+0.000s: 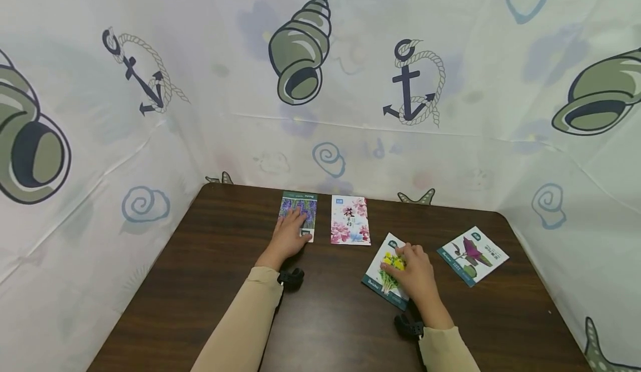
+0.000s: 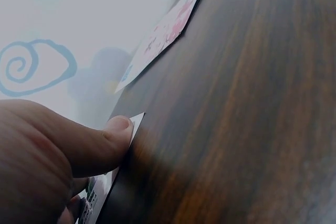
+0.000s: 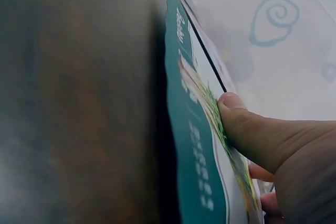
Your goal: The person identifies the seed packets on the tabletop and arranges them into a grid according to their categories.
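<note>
My left hand (image 1: 287, 237) rests with fingers spread on a seed packet with purple flowers (image 1: 307, 203) near the table's back edge. In the left wrist view the thumb (image 2: 116, 137) lies on that packet's corner. My right hand (image 1: 418, 274) touches the face of a seed packet with yellow flowers and green stems (image 1: 388, 283), which lies askew. In the right wrist view its thumb (image 3: 239, 116) presses on this packet, above a dark green printed band (image 3: 186, 129). Part of the packet is hidden under the hand.
A packet with pink blossoms (image 1: 350, 222) lies between the hands at the back. A packet with a dark purple plant (image 1: 473, 255) lies angled to the right. The brown table (image 1: 325, 316) meets patterned white cloth (image 1: 225, 55) behind and at both sides.
</note>
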Action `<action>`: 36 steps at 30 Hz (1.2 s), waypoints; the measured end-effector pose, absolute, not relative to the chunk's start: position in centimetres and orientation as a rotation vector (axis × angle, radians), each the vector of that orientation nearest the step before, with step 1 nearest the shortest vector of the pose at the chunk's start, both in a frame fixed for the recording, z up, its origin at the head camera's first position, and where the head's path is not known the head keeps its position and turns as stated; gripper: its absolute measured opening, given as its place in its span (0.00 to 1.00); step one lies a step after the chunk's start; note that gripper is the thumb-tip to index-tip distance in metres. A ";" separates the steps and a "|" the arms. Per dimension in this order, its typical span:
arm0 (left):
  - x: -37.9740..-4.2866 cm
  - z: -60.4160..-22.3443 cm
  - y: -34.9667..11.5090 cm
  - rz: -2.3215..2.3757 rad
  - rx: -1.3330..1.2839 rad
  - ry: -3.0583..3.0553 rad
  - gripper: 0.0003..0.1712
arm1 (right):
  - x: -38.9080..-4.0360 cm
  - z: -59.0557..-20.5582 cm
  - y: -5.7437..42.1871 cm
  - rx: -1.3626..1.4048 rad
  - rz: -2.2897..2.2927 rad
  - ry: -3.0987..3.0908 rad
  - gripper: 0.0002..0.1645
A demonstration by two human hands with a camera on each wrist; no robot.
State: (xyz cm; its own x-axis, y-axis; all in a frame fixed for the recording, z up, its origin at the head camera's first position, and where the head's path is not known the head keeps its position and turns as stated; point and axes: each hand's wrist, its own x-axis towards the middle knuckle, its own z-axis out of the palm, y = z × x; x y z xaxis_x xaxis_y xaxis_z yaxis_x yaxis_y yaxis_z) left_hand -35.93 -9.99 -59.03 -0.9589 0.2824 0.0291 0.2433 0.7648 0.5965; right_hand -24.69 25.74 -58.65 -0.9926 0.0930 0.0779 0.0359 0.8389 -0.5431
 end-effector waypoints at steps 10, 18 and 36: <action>-36.8 -60.1 -10.2 1.000 0.433 2.864 0.44 | -24.0 -58.4 24.5 -0.088 0.719 -2.896 0.38; -36.4 -59.2 -10.1 0.983 0.410 2.854 0.43 | -24.2 -58.0 23.5 -0.057 0.739 -2.927 0.28; -36.6 -59.5 -10.0 1.021 0.415 2.858 0.43 | -24.5 -58.0 22.5 0.111 0.994 -3.027 0.24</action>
State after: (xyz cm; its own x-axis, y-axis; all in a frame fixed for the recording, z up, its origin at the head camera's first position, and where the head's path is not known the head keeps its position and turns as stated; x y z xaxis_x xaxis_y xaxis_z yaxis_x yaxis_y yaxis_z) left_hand -36.61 -10.01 -59.51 -0.9603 0.2784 0.0170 0.2261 0.7416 0.6316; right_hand -24.48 22.46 -58.05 -0.9965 -0.0809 -0.0224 -0.0518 0.8033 -0.5933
